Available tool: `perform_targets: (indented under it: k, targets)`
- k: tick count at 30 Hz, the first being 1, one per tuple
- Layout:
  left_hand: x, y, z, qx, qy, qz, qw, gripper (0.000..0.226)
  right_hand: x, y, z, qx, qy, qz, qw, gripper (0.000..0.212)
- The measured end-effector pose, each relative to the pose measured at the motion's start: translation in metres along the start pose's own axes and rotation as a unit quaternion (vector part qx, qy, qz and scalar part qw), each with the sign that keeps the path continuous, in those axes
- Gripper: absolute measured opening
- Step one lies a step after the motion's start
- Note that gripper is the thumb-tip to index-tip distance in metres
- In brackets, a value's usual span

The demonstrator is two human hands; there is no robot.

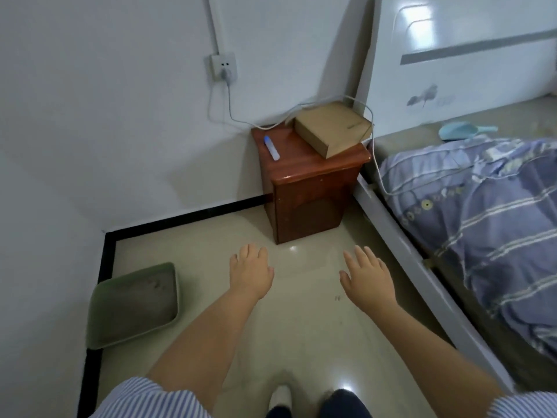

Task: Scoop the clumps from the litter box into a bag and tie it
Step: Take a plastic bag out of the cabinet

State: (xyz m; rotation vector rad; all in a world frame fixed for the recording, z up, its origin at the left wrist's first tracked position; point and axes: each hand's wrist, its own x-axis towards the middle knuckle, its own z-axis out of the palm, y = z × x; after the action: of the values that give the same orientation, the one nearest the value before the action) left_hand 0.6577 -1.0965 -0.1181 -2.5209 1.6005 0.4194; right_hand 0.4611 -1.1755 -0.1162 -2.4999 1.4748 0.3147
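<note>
Ahead, past the fingertips, stood a wooden nightstand (304, 182) bearing a cardboard box (331, 128). The green litter box (132, 306) lay left of the fingers, well apart. The left hand (251, 271) and right hand (366, 274) reached forward, palms down, fingers straight and slightly spread, empty.

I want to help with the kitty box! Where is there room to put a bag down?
Bare floor lies between the litter box, nightstand and bed frame. The nightstand top is crowded: a cardboard box and a small tube.
</note>
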Motion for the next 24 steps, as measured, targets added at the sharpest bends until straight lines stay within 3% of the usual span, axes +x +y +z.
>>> perform_targets:
  k: [7,16,20,24]
  targets:
    - [0.159,0.005,0.000,-0.006,0.001,-0.048,0.999,0.044,0.183,0.023,-0.002,-0.041,-0.054,-0.082,0.994,0.049]
    - [0.329,-0.022,0.068,-0.022,0.021,-0.049,0.998,0.050,0.359,0.005,0.079,-0.126,-0.095,-0.182,0.971,0.051]
    - [0.396,-0.039,0.110,-0.040,0.170,0.028,0.984,0.045,0.418,-0.011,0.138,-0.166,-0.060,-0.238,0.955,0.050]
    - [0.445,-0.053,0.149,-0.026,0.282,0.145,0.948,0.045,0.467,-0.026,0.192,-0.204,0.037,-0.326,0.922,0.057]
